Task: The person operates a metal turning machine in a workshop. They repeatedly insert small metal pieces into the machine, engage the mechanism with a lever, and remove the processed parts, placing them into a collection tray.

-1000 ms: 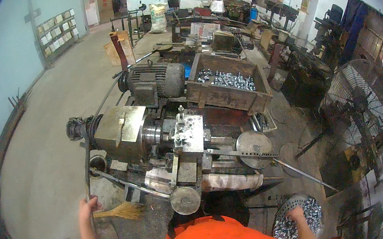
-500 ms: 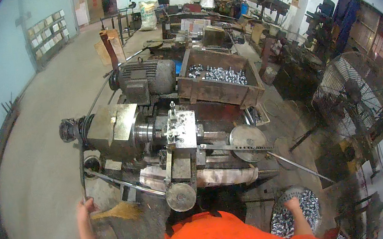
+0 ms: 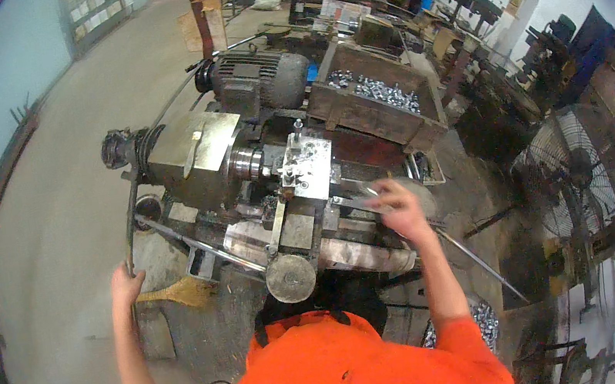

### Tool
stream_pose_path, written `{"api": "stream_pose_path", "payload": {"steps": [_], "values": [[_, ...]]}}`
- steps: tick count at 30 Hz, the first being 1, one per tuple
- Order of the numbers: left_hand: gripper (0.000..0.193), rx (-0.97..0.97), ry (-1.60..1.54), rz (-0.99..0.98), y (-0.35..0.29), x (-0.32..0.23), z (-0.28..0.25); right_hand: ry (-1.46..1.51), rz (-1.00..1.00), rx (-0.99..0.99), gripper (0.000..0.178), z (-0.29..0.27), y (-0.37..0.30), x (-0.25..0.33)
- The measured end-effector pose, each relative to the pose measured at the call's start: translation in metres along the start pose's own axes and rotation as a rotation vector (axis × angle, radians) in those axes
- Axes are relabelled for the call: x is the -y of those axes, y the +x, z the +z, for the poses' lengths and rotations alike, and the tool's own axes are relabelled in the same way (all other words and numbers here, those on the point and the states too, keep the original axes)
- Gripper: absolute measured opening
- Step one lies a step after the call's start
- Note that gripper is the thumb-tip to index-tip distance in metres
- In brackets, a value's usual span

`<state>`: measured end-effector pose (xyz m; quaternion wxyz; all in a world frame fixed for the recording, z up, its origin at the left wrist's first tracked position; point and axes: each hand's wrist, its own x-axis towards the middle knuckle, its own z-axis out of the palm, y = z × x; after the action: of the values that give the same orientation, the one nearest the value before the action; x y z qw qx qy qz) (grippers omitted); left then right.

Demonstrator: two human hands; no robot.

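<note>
Raised from the small metal parts [image 3: 486,322], which lie below and right of the tool block [image 3: 310,165], the right hand [image 3: 401,209] is now just right of that block, fingers curled; blur hides whether its grip holds anything. Left of the block, the left hand [image 3: 127,282] clasps a long dark rod [image 3: 132,223].

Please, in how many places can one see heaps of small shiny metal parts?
2: one heap in the wooden box beyond the machine; another heap at the lower right, partly hidden behind the right sleeve. More may be out of sight.
</note>
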<state>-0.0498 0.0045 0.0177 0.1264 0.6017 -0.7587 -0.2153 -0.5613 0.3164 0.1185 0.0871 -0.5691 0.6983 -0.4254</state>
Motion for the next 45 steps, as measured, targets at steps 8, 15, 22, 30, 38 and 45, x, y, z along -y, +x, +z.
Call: {"api": "stream_pose_path", "payload": {"steps": [8, 15, 22, 30, 38, 45], "values": [[0.045, 0.007, 0.195, -0.083, -0.076, 0.003, -0.020, -0.509, -0.212, 0.393, 0.025, 0.141, 0.161, 0.033], [0.036, -0.118, 0.168, -0.107, -0.091, 0.017, 0.000, -0.328, -0.154, 0.328, 0.020, 0.176, 0.182, -0.006], [0.027, -0.142, 0.258, -0.105, -0.081, 0.007, -0.003, -0.261, 0.135, 0.241, 0.022, 0.169, 0.188, 0.037], [0.008, -0.364, 0.724, 0.054, -0.003, 0.126, -0.072, -0.186, -0.021, 0.117, 0.027, 0.187, 0.183, 0.011], [0.014, -0.289, 0.654, -0.076, 0.029, 0.135, -0.073, -0.179, -0.032, 0.043, 0.017, 0.166, 0.167, 0.017], [0.029, -0.518, -0.381, 0.050, 0.046, 0.043, 0.078, -0.069, -0.041, -0.136, 0.016, 0.062, 0.086, -0.002]]}}
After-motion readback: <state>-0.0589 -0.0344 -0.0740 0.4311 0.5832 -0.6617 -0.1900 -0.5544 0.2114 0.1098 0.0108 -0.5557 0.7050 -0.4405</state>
